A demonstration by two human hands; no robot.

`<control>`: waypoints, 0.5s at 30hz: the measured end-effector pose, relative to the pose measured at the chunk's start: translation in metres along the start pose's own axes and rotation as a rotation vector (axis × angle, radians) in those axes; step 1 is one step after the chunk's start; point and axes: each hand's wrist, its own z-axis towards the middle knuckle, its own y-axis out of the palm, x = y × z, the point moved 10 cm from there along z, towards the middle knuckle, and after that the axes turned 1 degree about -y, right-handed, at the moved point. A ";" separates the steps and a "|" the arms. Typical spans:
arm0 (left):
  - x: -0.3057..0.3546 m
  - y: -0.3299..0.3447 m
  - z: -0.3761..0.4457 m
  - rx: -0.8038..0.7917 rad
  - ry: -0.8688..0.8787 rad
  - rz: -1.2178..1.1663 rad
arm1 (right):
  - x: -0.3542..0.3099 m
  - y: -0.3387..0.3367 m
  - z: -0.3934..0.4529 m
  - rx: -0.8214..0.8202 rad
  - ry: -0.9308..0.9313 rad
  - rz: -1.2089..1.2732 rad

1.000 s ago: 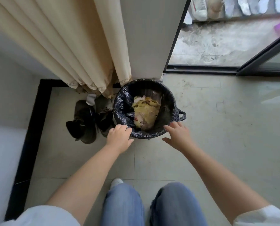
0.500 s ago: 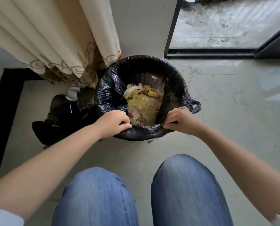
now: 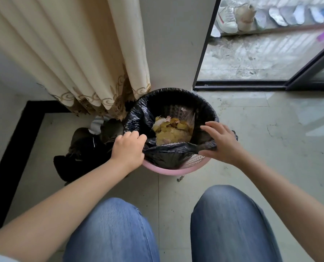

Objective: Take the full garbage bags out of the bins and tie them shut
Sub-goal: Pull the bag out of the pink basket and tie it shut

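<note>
Now peeled off the near rim of round pink plastic bin (image 3: 168,170), crinkled black garbage bag (image 3: 168,154) pinched by left hand (image 3: 128,149), right hand (image 3: 220,142); next, lifting free.

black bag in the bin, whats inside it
Inside the black bag: yellowish peels and food scraps on top. Anything beneath them is covered. Both hands grip the bag's near edge.
</note>
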 end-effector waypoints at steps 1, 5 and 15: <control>-0.009 0.001 -0.003 -0.040 -0.059 0.003 | 0.015 -0.001 -0.007 -0.025 0.059 0.040; -0.041 0.023 -0.017 -0.286 -0.270 -0.041 | 0.066 0.022 -0.024 -0.319 0.276 -0.133; -0.076 -0.003 0.005 -0.073 -0.250 -0.614 | 0.103 -0.013 -0.003 -0.411 0.701 -0.333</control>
